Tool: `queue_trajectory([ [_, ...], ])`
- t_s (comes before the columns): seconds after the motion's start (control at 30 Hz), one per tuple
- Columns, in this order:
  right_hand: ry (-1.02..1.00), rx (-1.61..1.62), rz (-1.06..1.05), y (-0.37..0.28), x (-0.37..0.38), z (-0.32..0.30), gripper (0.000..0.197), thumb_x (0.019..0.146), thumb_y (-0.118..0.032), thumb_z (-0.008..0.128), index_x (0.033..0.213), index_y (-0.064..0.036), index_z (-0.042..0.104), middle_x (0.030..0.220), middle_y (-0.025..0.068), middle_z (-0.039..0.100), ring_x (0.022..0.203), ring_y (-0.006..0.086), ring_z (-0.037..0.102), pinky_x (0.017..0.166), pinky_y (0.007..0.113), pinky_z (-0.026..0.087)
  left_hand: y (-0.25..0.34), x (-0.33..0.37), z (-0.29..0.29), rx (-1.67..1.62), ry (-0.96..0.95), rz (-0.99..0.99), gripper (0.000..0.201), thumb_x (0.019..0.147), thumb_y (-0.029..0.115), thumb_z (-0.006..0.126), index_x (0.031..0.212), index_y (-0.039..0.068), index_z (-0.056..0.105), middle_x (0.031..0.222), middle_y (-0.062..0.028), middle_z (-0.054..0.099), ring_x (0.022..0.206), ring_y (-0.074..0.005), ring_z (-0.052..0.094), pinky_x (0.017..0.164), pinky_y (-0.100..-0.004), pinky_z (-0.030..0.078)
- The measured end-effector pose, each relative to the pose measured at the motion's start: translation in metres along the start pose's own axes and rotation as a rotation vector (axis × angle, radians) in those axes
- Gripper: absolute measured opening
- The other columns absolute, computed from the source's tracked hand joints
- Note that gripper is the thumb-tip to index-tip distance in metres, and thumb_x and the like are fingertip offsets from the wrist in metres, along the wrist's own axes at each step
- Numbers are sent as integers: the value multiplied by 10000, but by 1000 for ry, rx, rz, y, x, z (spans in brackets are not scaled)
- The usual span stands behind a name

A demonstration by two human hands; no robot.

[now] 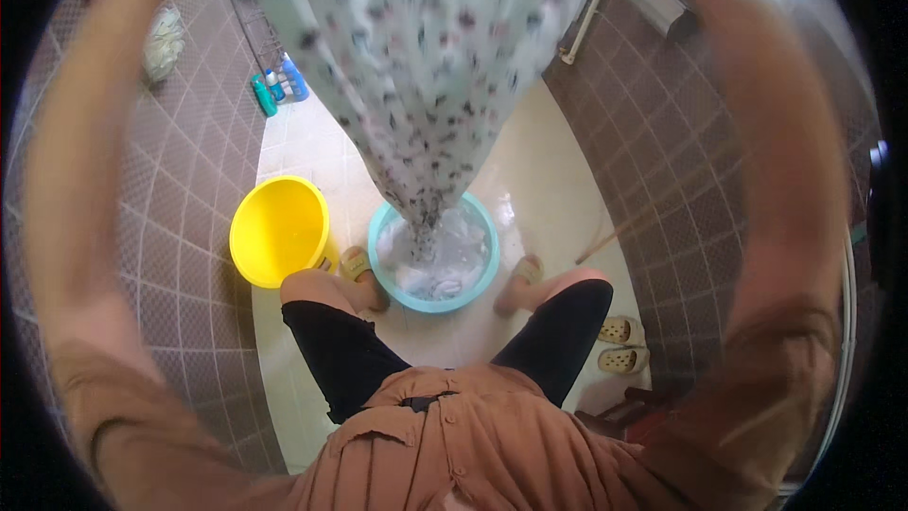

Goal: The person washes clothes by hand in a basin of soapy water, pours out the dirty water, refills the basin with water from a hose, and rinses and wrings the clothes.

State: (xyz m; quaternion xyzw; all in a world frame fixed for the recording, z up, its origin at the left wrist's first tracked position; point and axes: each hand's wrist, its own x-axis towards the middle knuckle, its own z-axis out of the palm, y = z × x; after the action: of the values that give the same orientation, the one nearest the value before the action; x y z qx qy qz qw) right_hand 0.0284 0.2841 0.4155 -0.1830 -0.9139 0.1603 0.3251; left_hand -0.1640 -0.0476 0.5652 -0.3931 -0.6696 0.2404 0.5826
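A large pale cloth (426, 47) with a small dark and pink print hangs stretched wide from the upper edge, narrowing downward. Its lower end rests bunched in a light-blue basin (380, 286) on the floor between my feet. Wet whitish fabric (445, 279) and what looks like water fill the basin. Both my forearms reach up past the sides of the cloth, blurred by motion. My left and right hands are cut off at the top of the head view, so their grip on the cloth is hidden.
An empty yellow bucket (274, 232) stands left of the basin. Bottles (274, 85) line the left wall, near a hanging mesh puff (164, 45). At right are a wooden stick (615, 239), beige clogs (621, 345) and a low dark-red stool (634, 414). Tiled walls close both sides.
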Motion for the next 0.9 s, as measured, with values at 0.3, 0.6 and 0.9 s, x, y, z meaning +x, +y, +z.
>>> queue_trajectory([
  [0.3,-296,116,485,64,-250,194,138,691,-31,494,756,-78,606,744,127,613,716,249,596,634,345,476,333,-260,53,-1454,-1014,-233,212,684,92,513,868,111,618,880,-164,598,846,-316,571,731,-358,449],
  [0.6,-360,698,1004,41,-286,207,166,735,-30,454,870,-85,533,802,75,578,728,189,549,558,321,447,364,-286,26,-1685,-1295,-295,165,681,109,529,807,43,613,710,-146,608,677,-242,584,646,-320,451],
  [0.9,-527,774,662,25,-261,189,245,686,63,486,867,-101,506,806,29,509,735,155,488,607,258,410,365,-314,52,-1576,-896,-481,128,692,75,545,815,51,525,735,-141,570,700,-275,560,675,-334,445],
])
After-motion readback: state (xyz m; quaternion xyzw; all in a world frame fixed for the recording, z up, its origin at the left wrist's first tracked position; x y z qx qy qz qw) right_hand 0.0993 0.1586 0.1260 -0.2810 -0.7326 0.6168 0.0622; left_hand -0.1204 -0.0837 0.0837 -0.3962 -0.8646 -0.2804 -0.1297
